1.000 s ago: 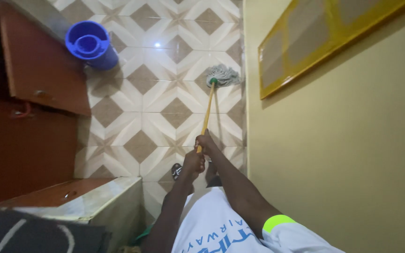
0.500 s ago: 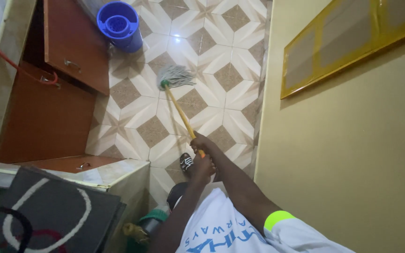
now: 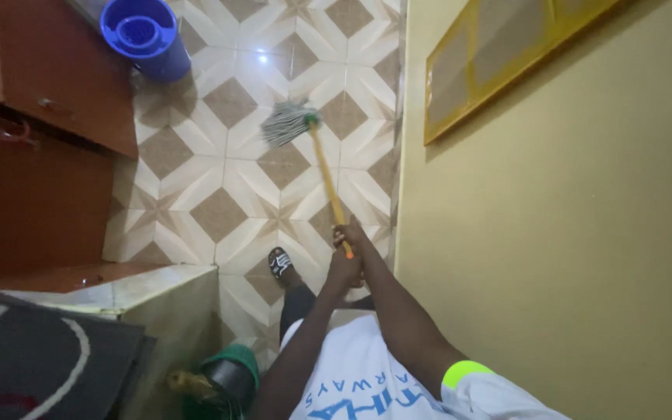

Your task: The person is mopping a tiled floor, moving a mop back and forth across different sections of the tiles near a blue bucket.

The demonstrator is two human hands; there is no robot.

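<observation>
Both of my hands grip the end of a yellow mop handle [image 3: 327,175]. My right hand [image 3: 351,234] is further along the handle and my left hand [image 3: 344,270] sits just behind it. The handle slants away to a green collar and a grey string mop head [image 3: 285,123], which lies on the patterned beige and brown floor tiles [image 3: 219,183], its strands spread to the left. My foot in a black sandal [image 3: 279,263] stands on the tiles to the left of my hands.
A blue bucket [image 3: 143,33] stands at the far left by brown cabinet doors [image 3: 56,78]. A marble-edged counter [image 3: 149,284] with a dark mat [image 3: 40,354] is near left, a green-lidded container [image 3: 231,369] beneath. A yellow wall [image 3: 554,233] with a yellow-framed panel [image 3: 499,58] closes the right.
The mop head has swept from beside the right wall leftwards to the middle of the floor. Both hands have stayed on the handle end.
</observation>
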